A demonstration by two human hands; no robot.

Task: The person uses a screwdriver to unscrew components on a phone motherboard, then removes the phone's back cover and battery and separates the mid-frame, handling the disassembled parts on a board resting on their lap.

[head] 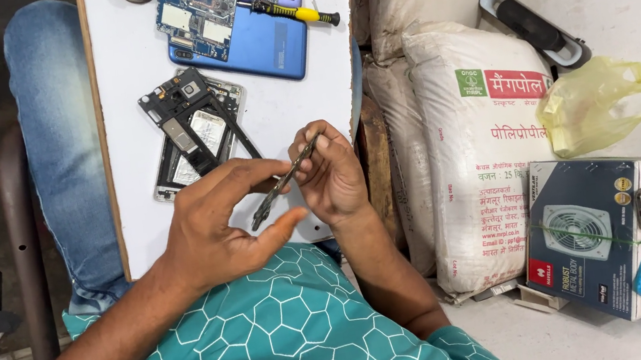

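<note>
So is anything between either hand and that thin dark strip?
Nothing visible: the left hand and right hand both pinch the thin dark strip directly, above the white board.

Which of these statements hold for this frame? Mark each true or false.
1. Both hands hold one thin dark strip-shaped part: left hand, right hand, thin dark strip-shaped part. True.
2. The yellow-handled screwdriver lies on the floor. False: it rests on the white board, against the blue phone back cover.
3. A green circuit board lies on the blue cover. True.
4. The black phone frame is in the right hand. False: it lies on the white board.
</note>
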